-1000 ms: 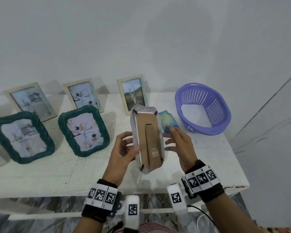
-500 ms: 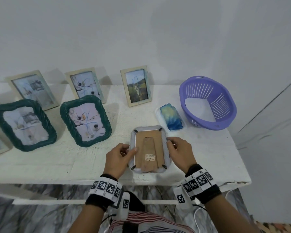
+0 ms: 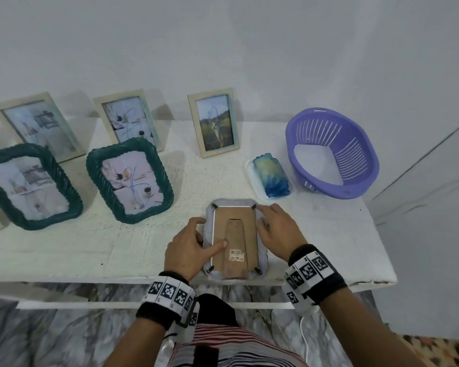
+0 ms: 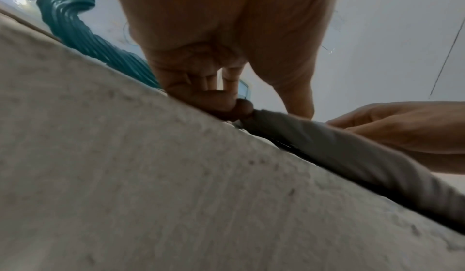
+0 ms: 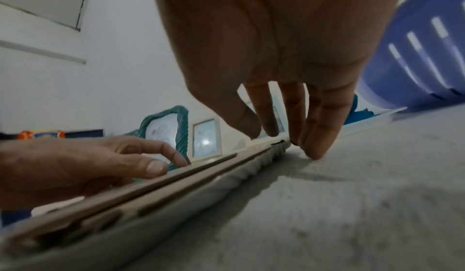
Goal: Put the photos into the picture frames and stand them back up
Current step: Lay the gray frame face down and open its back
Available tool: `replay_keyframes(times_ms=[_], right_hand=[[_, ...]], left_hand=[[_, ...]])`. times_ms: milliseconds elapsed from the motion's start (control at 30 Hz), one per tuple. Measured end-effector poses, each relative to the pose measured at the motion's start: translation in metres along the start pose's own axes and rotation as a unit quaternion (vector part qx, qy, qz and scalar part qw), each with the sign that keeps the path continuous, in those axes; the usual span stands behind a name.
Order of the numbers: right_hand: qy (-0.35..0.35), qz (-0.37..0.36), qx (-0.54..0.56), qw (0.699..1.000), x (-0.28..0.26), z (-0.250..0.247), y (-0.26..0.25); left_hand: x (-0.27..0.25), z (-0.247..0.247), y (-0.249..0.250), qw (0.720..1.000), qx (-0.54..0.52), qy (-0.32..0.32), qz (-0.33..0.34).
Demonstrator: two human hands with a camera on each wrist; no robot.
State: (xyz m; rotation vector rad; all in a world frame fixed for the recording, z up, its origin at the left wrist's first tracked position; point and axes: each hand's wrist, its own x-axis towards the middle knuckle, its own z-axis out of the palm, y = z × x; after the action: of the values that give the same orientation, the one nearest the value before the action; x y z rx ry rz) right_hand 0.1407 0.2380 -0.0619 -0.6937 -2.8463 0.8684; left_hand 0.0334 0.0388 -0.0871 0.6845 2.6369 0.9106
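Note:
A grey picture frame [image 3: 262,256] lies face down near the table's front edge, its brown backing board [image 3: 235,229] and folded stand facing up. My left hand [image 3: 210,234] holds its left rim: the thumb presses on the backing and the fingers curl against the edge. In the left wrist view, the left hand [image 4: 226,104] meets the frame's rim [image 4: 339,148]. My right hand [image 3: 261,218] lies along the right rim with straight fingers, the index tip at the far right corner clip. In the right wrist view, the right hand's fingertips [image 5: 314,152] touch the table beside the frame [image 5: 176,195].
Two teal rope frames [image 3: 130,144] [image 3: 29,152] and three cream frames [image 3: 214,94] [image 3: 127,94] [image 3: 37,98] stand with photos at the back and left. A purple basket [image 3: 355,144] sits at the right. Next to it lies a blue-yellow object [image 3: 270,176] on a white tray.
The grey frame came down from being held upright in the air to lying face down on the table. My left thumb moved onto the backing; my right fingers reached the far right corner.

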Motion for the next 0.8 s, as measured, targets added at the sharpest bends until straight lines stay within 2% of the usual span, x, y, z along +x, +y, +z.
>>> replay_keyframes(times_ms=[133, 367, 567, 800], right_hand=[[-0.052, -0.020, -0.085, 0.995, 0.006, 0.001, -0.001], [-0.090, -0.045, -0.170, 0.980, 0.012, -0.004, -0.004], [-0.094, -0.067, -0.184, 0.976, 0.009, -0.008, 0.003], [-0.113, -0.041, -0.173, 0.977, -0.010, -0.002, -0.012]], left_hand=[[0.003, 0.000, 0.000, 1.000, 0.010, -0.010, 0.002], [0.004, -0.001, 0.000, 0.999, 0.019, -0.022, -0.012], [0.002, 0.000, 0.002, 0.999, 0.028, -0.029, -0.017], [0.008, -0.003, 0.006, 0.995, 0.068, -0.076, -0.007]])
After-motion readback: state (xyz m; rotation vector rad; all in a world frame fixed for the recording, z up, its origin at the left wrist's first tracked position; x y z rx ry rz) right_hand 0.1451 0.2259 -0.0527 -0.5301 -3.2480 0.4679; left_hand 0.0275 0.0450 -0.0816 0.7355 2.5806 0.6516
